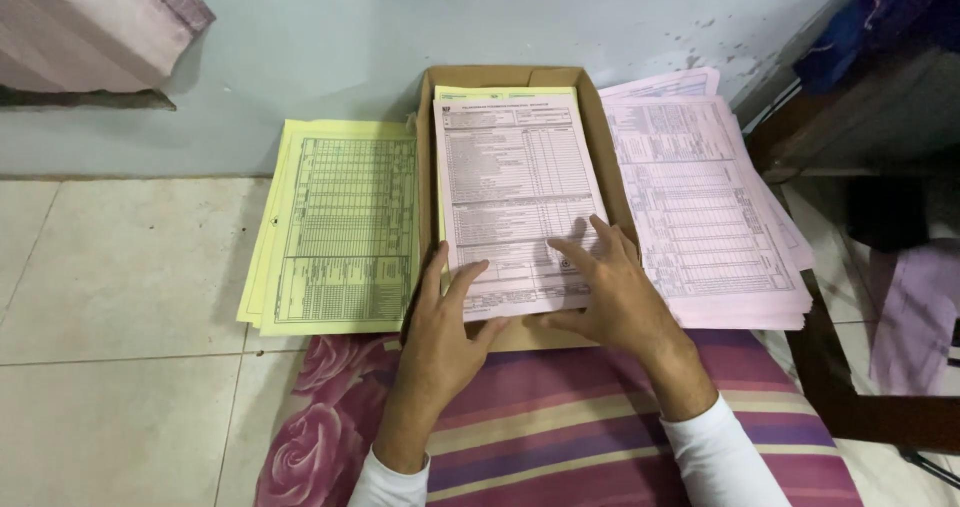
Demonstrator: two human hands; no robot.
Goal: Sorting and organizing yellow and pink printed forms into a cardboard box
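Tiled floor, cardboard box [600, 137]: left hand [440, 332] and right hand [610, 292] press open-palmed on pink form [515, 197], gripping nothing; sheet could slide askew

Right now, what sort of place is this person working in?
Probably a room in a home, with paperwork being sorted on the floor: pale floor tiles, a striped floral cloth under the arms, and a cardboard box of printed forms against a painted wall.
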